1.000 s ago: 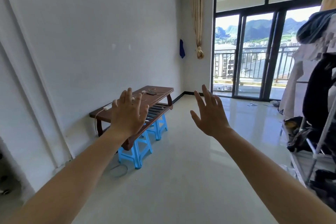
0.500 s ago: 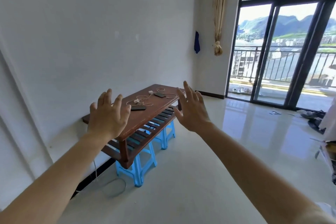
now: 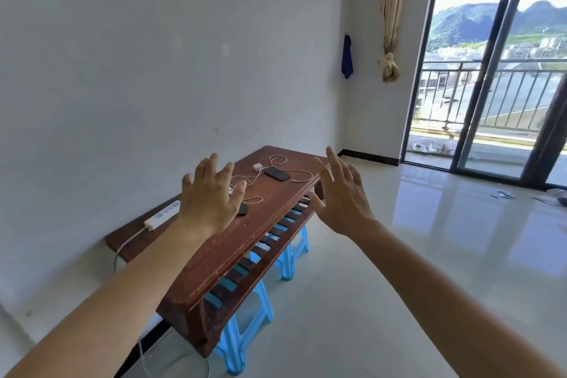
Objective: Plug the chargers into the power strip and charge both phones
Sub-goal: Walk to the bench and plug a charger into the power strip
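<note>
A brown wooden table (image 3: 214, 258) stands along the left wall. On it lie a white power strip (image 3: 162, 213), a dark phone (image 3: 277, 174) further back, a white charger block (image 3: 257, 167) and loose white cables (image 3: 287, 167). A second dark phone (image 3: 242, 209) peeks out beside my left hand (image 3: 208, 195), which is raised with fingers spread and hides part of it and the cables. My right hand (image 3: 340, 193) is also raised and spread, in front of the table's right edge. Both hands hold nothing.
Blue plastic stools (image 3: 242, 337) stand under the table. The strip's white cord (image 3: 129, 242) drops down to the floor by the wall. Glossy tiled floor (image 3: 399, 255) stretches right toward a glass balcony door (image 3: 491, 86). A curtain (image 3: 391, 15) hangs in the corner.
The view has come closer to the table and turned left. The table now sits under my raised hands, and the power strip has come into sight. Both hands stay spread.
</note>
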